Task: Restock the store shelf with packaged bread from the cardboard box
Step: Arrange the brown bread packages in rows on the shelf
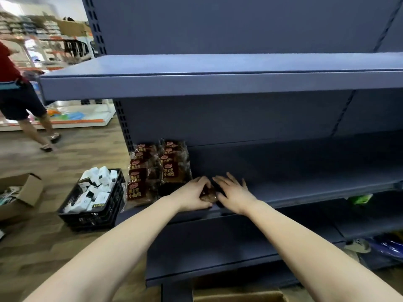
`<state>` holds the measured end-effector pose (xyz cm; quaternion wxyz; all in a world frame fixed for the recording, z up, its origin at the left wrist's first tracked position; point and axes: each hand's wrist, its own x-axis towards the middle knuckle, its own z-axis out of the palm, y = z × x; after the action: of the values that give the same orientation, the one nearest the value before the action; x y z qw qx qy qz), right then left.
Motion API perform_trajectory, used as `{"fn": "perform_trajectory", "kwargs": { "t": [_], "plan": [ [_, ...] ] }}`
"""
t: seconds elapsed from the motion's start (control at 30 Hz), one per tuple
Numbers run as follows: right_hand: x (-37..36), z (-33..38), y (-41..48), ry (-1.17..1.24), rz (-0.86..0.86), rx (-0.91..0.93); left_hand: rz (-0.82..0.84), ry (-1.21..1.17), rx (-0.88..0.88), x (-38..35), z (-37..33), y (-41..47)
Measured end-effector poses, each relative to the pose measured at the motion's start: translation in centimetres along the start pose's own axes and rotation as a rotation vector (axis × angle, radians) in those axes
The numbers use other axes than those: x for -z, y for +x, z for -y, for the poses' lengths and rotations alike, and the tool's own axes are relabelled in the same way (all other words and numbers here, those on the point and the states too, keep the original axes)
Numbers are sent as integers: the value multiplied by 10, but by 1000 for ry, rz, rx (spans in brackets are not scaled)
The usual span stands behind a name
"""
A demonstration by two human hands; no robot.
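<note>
Reaching in from the bottom of the frame — left hand (193, 196) and right hand (234, 192) at mid-frame, on the front lip of the middle shelf (305, 188). Pinched between both hands, one bread packet (209, 196), mostly hidden; long axis cannot be told. Right fingers spread flat, left curled round the packet. Just left, two rows of bread packs (157, 168) running front to back — five in the left row, four in the right, labels up, facing the camera. Lower left, one black crate (93, 203).
</note>
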<state>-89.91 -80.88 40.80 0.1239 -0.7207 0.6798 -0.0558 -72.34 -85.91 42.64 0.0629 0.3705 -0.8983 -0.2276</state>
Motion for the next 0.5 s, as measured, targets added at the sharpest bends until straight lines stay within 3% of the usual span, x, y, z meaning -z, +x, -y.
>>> {"fn": "perform_trajectory", "kwargs": {
  "t": [0.2,0.37,0.5],
  "plan": [
    [5,8,0,-56,53,60,-3,35,125,3,18,-21],
    [10,14,-7,-50,19,159,-137,34,27,-1,11,-23],
    [4,19,-4,-128,-35,203,-240,221,-62,-2,7,-24]
  ]
}}
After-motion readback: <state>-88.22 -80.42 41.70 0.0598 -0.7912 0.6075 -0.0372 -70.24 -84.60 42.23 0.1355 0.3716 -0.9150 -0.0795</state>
